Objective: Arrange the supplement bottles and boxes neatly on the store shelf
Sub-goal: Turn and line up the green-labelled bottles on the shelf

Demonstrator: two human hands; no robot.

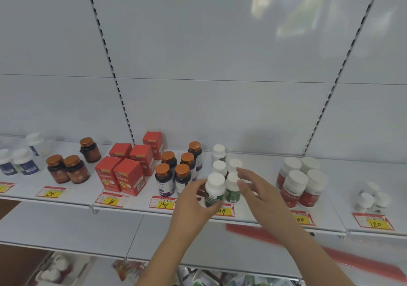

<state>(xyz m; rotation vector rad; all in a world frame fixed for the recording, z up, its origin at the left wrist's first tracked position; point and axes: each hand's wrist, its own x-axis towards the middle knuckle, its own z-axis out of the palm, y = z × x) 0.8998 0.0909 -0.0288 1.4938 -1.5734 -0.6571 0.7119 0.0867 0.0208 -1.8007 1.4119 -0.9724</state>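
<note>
bottle in hand: white cap, dark green label, small and round (214, 190), upright, front left of its group near the shelf's front edge, about 6 o'clock from the shelf's middle
left hand: (193, 200) thumb and fingers wrapped around that bottle's lower half
right hand: (256, 189) fingers loosely spread, holding nothing, fingertips just beside the green bottle at 3 o'clock of the held one
other green bottles: (219, 153) four more white-capped ones lined up behind, toward 12 o'clock
shelf: white metal (259, 166), yellow price tags along the front
neighbours: orange-capped dark bottles (164, 179) at 9 o'clock, red boxes (128, 175) further left, red-label bottles (294, 186) at 3 o'clock
</note>
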